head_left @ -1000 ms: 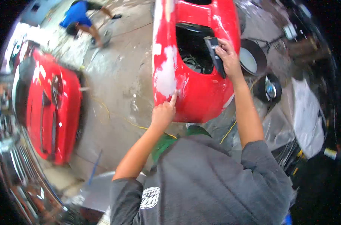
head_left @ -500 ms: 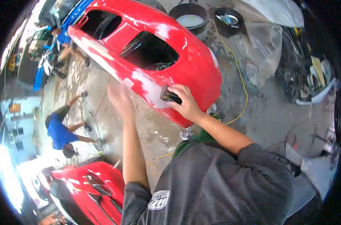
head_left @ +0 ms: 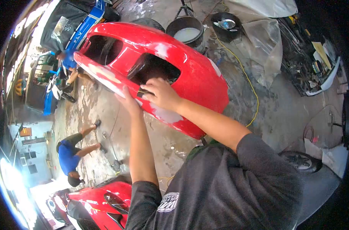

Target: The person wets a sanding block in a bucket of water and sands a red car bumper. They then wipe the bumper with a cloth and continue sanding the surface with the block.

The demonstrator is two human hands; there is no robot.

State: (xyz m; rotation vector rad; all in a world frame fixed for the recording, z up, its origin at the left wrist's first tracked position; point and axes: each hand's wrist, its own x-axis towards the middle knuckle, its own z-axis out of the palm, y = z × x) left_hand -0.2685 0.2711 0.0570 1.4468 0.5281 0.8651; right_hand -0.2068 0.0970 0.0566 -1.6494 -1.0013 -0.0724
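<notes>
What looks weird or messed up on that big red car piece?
The large, curved, glossy red car body panel has dull, pale, uneven patches, mostly along its lower-left side in the picture. They look odd because they break up the shiny red. I can't tell whether that's damage or repair.

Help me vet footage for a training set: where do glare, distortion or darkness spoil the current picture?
Head view: white glare burns out the lower-left edge; same view, fisheye distortion and black corners frame the scene; same view, reflections streak the glossy red bodywork, and its nearer opening looks mostly dark; same view, right hand and left hand stay readable.
</notes>
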